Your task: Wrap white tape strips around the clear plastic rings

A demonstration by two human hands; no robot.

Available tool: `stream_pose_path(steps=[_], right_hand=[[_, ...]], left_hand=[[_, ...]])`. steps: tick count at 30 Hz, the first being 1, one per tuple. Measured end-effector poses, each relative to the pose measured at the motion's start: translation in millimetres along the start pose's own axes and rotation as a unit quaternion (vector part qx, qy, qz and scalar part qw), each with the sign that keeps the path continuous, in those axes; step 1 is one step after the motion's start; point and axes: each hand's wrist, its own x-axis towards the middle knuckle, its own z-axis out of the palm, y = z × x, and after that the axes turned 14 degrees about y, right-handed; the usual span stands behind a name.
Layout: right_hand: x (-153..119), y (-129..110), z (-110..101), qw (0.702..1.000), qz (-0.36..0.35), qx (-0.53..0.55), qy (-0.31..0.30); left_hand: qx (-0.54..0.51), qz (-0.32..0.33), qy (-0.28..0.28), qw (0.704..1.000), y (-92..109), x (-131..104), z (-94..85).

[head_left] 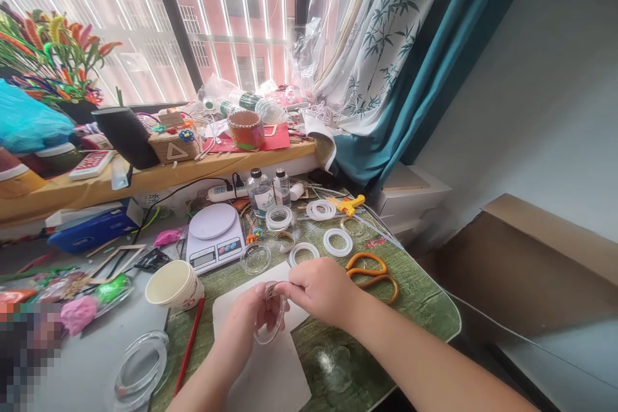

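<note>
A clear ring [267,338] is held upright above white paper [275,376] on the green table. My left hand [244,322] grips the ring's left side and top, fingers curled behind it. My right hand [318,290] is closed, its thumb and fingertips pressed at the ring's top edge, where a small brownish patch shows. Beyond my hands lie white rings [338,242] and another clear ring [255,259]. Orange-handled scissors [373,273] rest to the right of my right hand.
A kitchen scale [215,238], paper cups [174,284] and a red pencil [190,344] stand or lie at the left. Two bottles [261,192] and a yellow glue gun [348,205] are at the back. Clear rings [140,370] lie at the lower left.
</note>
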Motion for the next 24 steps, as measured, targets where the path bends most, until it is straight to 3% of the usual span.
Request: stream_pose_path(steps=[4, 11, 14, 18, 21, 24], right_hand=[[-7, -7, 8, 0.994, 0.073, 0.066, -0.051], [-16, -14, 25, 0.986, 0.118, 0.115, -0.019], [-15, -13, 26, 0.991, 0.088, 0.101, -0.017], [-6, -3, 19, 0.998, 0.012, 0.026, 0.054], [-3, 2, 16, 0.999, -0.048, 0.019, 0.011], [-5, 1, 17, 0.999, -0.042, 0.008, 0.006]], left_hand=[[-0.029, 0.019, 0.045, 0.998, -1, 3, 1.1], [-0.038, 0.046, 0.074, 0.995, -7, 2, -2.0], [-0.072, 0.03, 0.084, 0.993, -9, 4, -6.5], [-0.108, -0.002, 0.034, 0.994, -6, 5, -4.5], [-0.119, -0.011, 0.025, 0.992, -4, 4, -1.4], [-0.116, -0.018, 0.033, 0.993, -5, 4, -1.4]])
